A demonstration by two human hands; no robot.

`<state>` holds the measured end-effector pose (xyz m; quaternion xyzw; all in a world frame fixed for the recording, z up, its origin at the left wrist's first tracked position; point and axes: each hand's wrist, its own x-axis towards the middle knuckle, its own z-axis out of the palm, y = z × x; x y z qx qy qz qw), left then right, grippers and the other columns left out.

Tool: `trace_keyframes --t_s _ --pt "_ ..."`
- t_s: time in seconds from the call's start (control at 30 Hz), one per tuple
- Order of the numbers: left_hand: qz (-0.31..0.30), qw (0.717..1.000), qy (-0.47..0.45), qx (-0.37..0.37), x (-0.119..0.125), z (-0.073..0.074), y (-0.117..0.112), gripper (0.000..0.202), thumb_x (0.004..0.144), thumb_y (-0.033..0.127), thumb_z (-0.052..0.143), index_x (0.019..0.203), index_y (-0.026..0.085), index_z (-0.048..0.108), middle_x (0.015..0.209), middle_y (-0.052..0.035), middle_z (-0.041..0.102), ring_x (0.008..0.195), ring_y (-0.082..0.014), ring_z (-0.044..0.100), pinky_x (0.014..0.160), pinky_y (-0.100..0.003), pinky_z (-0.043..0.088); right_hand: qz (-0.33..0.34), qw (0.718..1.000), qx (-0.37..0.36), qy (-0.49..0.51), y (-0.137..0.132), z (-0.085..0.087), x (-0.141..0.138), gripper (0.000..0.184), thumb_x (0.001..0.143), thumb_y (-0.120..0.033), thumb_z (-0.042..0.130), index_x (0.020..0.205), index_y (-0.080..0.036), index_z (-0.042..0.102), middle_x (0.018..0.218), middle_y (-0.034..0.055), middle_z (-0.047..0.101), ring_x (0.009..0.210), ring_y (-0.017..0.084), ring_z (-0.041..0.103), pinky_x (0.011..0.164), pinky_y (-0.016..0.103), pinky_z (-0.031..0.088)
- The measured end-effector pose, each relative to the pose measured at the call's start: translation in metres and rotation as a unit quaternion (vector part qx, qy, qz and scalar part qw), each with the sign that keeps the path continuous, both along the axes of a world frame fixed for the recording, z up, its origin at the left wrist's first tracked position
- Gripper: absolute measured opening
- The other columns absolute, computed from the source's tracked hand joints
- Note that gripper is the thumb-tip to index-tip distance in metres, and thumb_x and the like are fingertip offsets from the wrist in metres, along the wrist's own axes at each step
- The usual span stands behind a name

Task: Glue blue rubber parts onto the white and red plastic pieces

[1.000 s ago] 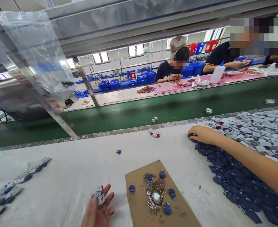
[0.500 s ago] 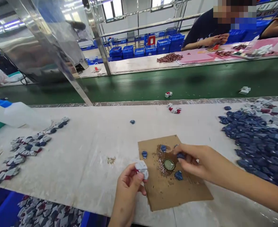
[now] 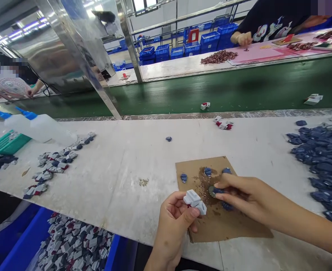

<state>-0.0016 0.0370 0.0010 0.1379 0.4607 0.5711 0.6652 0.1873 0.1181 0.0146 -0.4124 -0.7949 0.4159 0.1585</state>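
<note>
My left hand pinches a small white plastic piece with a bit of dark red, over the cardboard's left edge. Between thumb and fingers of my right hand is a small dark blue piece, mostly covered by the fingertips. It is right at a small round dish, partly hidden, on the brown cardboard; whether they touch I cannot tell. Around the dish the cardboard is wet and speckled. Several blue pieces lie on it.
A heap of blue pieces lies to the right. Joined white and blue pieces lie leftward, near white bottles and a green basket. A blue bin stands below. Beyond the green conveyor, a co-worker's hand is at another table.
My right hand has brought the blue piece left and down to the round dish. My left hand still holds the white piece. The whole view has shifted.
</note>
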Motion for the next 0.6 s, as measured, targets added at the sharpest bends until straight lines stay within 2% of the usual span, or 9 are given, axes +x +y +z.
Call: trace_keyframes --t_s 0.1,0.2,0.37,0.5,0.6 --pt "0.014 1.000 -0.025 0.003 0.004 0.006 -0.002 0.040 0.050 0.031 0.094 0.077 0.016 0.070 0.063 0.0026 0.067 0.055 -0.0067 0.061 0.043 -0.011 0.045 -0.070 0.990 -0.088 0.090 -0.012 0.025 -0.005 0.030 0.083 -0.053 0.061 0.076 -0.024 0.056 0.061 -0.0001 0.054 0.054 0.016 0.051 0.046 0.025 0.041" --pt "0.031 0.999 -0.037 0.006 0.010 0.014 -0.003 0.039 0.047 0.031 0.095 0.072 0.016 0.069 0.061 0.0035 0.068 0.053 -0.0052 0.060 0.044 -0.010 0.046 -0.079 0.971 -0.166 0.152 -0.024 0.038 -0.010 0.030 0.080 -0.051 0.066 0.074 -0.025 0.054 0.060 -0.0012 0.054 0.053 0.014 0.051 0.045 0.023 0.042" --pt "0.029 0.999 -0.039 0.012 0.015 0.022 -0.005 0.037 0.047 0.028 0.095 0.071 0.016 0.070 0.060 0.0038 0.069 0.050 -0.0040 0.058 0.046 -0.010 0.048 -0.070 0.953 -0.249 0.159 -0.031 0.036 -0.018 0.027 0.080 -0.046 0.067 0.075 -0.024 0.053 0.061 -0.0015 0.053 0.056 0.014 0.050 0.048 0.023 0.041" --pt "0.026 0.999 -0.043 0.021 0.014 0.024 -0.009 0.033 0.050 0.023 0.094 0.071 0.017 0.069 0.059 0.0051 0.070 0.049 -0.0030 0.059 0.047 -0.010 0.047 -0.054 0.950 -0.262 0.161 -0.033 0.033 -0.018 0.026 0.082 -0.044 0.065 0.074 -0.023 0.051 0.062 -0.0027 0.049 0.059 0.013 0.047 0.051 0.023 0.038" --pt "0.038 0.998 -0.036 0.038 0.017 0.025 -0.010 0.030 0.052 0.022 0.094 0.070 0.019 0.070 0.060 0.0055 0.071 0.055 -0.0033 0.063 0.054 -0.009 0.048 -0.029 0.949 -0.266 0.165 -0.032 0.033 -0.017 0.028 0.083 -0.041 0.065 0.072 -0.022 0.048 0.063 -0.0039 0.046 0.057 0.011 0.043 0.050 0.022 0.034"
